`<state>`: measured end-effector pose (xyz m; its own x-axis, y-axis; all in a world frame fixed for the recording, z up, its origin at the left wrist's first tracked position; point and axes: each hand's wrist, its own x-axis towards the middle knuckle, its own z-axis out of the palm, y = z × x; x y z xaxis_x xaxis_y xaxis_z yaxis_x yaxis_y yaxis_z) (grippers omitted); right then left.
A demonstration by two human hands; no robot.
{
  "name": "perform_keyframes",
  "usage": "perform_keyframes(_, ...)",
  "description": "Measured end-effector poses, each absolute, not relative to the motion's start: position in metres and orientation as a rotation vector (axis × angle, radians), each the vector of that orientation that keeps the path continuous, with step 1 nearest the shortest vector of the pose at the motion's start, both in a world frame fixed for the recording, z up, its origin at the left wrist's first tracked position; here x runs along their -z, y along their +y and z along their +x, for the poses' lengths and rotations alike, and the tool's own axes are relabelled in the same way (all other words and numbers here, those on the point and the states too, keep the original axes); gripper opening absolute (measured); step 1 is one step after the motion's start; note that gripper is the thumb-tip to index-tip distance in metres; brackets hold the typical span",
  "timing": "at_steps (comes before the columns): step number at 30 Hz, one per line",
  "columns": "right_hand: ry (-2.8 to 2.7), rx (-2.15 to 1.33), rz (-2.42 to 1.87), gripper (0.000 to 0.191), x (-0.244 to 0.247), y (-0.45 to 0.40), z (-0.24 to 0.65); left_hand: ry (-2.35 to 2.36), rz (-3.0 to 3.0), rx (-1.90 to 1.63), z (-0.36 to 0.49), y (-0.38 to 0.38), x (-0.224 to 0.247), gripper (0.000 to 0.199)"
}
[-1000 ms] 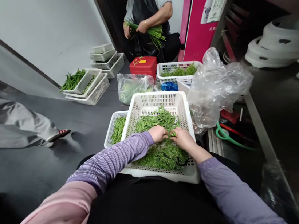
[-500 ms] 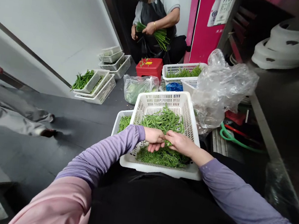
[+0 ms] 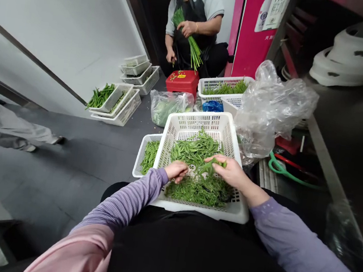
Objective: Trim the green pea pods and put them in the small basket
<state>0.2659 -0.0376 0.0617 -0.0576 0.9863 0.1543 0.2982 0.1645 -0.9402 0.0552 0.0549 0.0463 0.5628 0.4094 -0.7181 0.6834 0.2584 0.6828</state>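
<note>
A large white basket point(image 3: 246, 216) sits against my lap. Whole snow peas point(image 3: 196, 148) are heaped in its far part, and a pile of thin green trimmings point(image 3: 197, 190) lies in the near part. Over the right side of the basket, my right hand point(image 3: 228, 171) is closed round a few snow peas point(image 3: 211, 166). My left hand point(image 3: 176, 171) hangs above the left side with its fingers pinched together; whatever is between them is too small to make out. Beside it on the left stands a smaller white basket point(image 3: 137, 161) holding more pods point(image 3: 150, 155).
Beyond the basket are a bagged green vegetable point(image 3: 168, 109), a red box point(image 3: 182, 82) and a basket of green stalks point(image 3: 224, 88). Crumpled clear plastic point(image 3: 268, 107) rises at right. A co-worker point(image 3: 196, 26) holds long green stalks. Another person's legs point(image 3: 9, 122) are at left.
My hands have parted: the left moved left and down, the right moved up and right with the snow peas. The co-worker's stalks are now more upright. The legs at left shifted.
</note>
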Motion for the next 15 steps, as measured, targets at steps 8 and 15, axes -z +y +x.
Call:
perform_keyframes(8,-1.297,-1.364,-1.173,0.031,-0.057,-0.034,0.272,0.903,1.925,0.053,0.053,0.038,-0.068,0.044)
perform_keyframes(15,-0.949,-1.655,-0.937,0.038,-0.054,-0.039,0.275,0.586,1.508,0.228,0.082,0.036,-0.123,0.023)
